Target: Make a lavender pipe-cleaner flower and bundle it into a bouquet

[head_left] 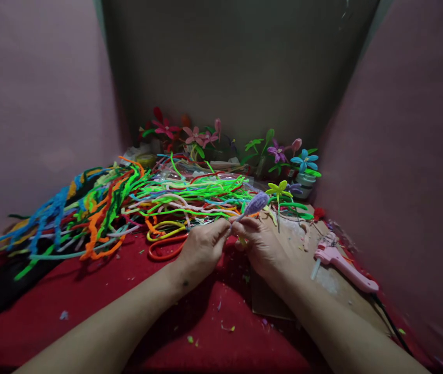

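Nearest the camera, the left forearm and right forearm reach in over the desk, spread with red cloth. Where they meet, the left hand and right hand almost touch, fingers of both pinching the thin stem of a fuzzy purple bud; the bud stands tilted up to the right, just above the right hand. Exactly how each fingertip presses cannot be told, and a yellow-green bit shows under the right fingers, held or not I can't say. If the two hands twist unevenly, the stem could kink, or the bud could work loose; squeezing too high would likely flatten its pile. Just beyond lies a tangled heap of pipe cleaners, whose loose ends could snag the bud if it dips forward. On the right, a pink glue gun rests on a board near the right forearm, so a sideways sweep might knock it or brush its nozzle, if that is hot; its black cord might catch the arm too. A yellow flower close behind the bud and a white jar beyond crowd that side.
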